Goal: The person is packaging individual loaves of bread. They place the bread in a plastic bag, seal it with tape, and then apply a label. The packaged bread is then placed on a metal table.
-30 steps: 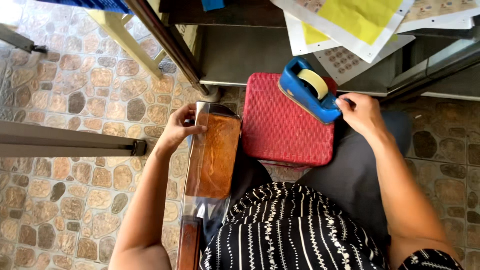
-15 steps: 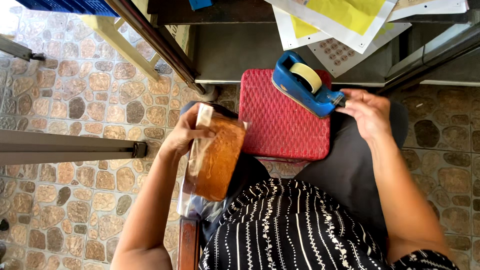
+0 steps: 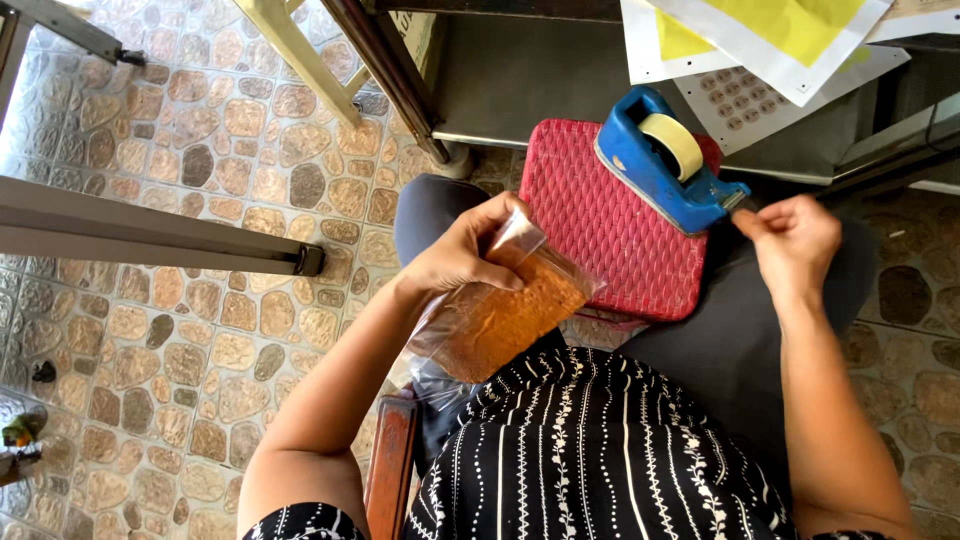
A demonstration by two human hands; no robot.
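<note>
My left hand [image 3: 462, 256] grips a clear plastic bag of orange-brown powder [image 3: 505, 315] by its folded top, over my lap. The bag lies tilted, its bottom toward my body. My right hand [image 3: 795, 240] pinches the strip of tape at the cutter end of a blue tape dispenser [image 3: 660, 165]. The dispenser carries a pale tape roll and rests on a red woven stool seat [image 3: 600, 225] in front of my knees.
A grey metal shelf [image 3: 540, 80] stands ahead with yellow-and-white paper sheets [image 3: 760, 35] on it. A metal bar [image 3: 150, 235] crosses at the left over the stone-patterned floor [image 3: 200, 330]. A wooden chair edge [image 3: 390, 470] shows below.
My left hand has turned the bag from upright to tilted and brought it toward the stool. My right hand has stayed at the dispenser's cutter end, drawing slightly to the right.
</note>
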